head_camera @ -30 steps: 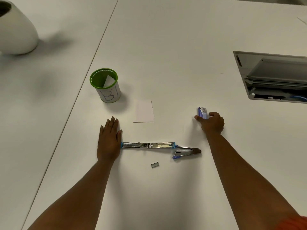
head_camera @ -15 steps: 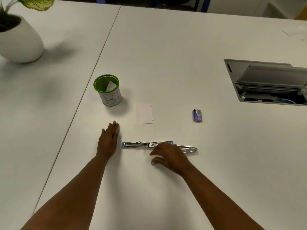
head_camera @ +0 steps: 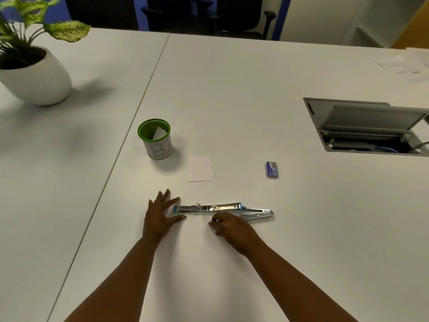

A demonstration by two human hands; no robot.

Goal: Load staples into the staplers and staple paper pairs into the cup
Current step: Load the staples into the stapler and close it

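1. Left hand (head_camera: 162, 217): flat on table (head_camera: 232, 101), fingers spread, touching the opened stapler (head_camera: 216, 208) at its left end.
2. Right hand (head_camera: 232, 228): fingers curled just before the stapler; contents cannot be told.
3. Cup (head_camera: 156, 138) beyond.

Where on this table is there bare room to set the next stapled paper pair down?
Bare tabletop lies between the paper and the staple box, and beyond the cup toward the far edge. It is crowded along the opened stapler, where the left hand and right hand sit.
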